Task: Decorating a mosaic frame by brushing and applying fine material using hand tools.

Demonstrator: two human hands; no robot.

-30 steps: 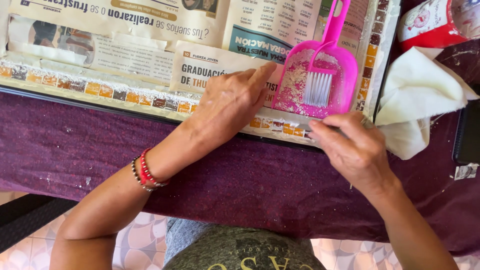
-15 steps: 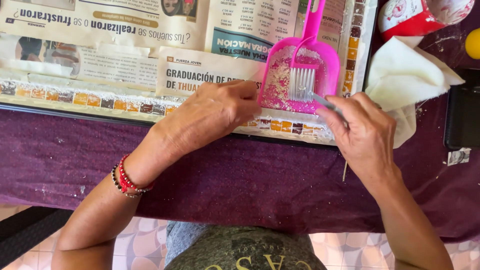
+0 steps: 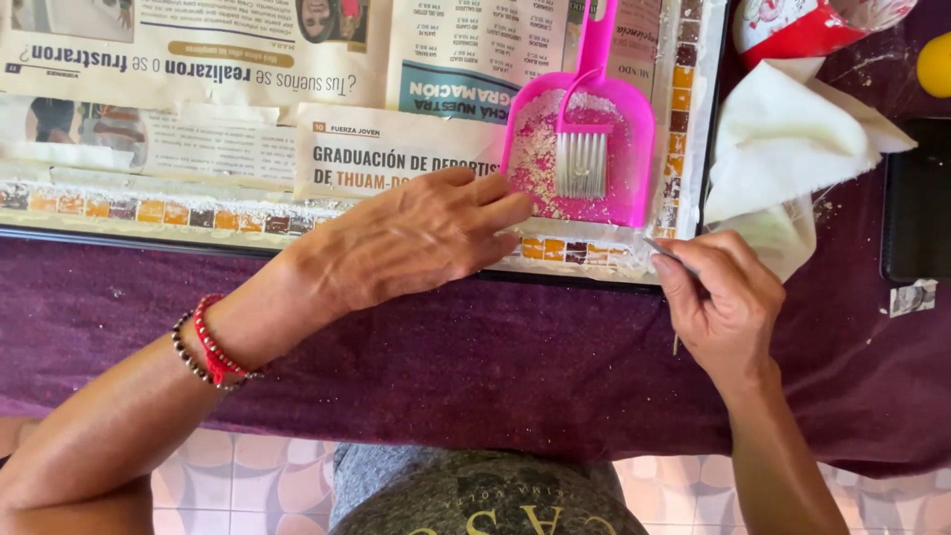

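The thin tool (image 3: 666, 252) is mostly hidden inside the right hand (image 3: 721, 309); only its grey tip is seen, and what kind of tool it is cannot be told. It is pinched in the grip of the right hand, its long axis slanted, the tip pointing up and left at the tile strip (image 3: 565, 248). The left hand (image 3: 416, 238) is laid flat and released on the strip, touching the pink dustpan (image 3: 634, 149). The dustpan handle is cut off at the top edge.

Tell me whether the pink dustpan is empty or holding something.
Holding something. The pink dustpan has pale crumbly grit spread over its tray, thickest toward the left, and a small brush with white bristles lies in it.
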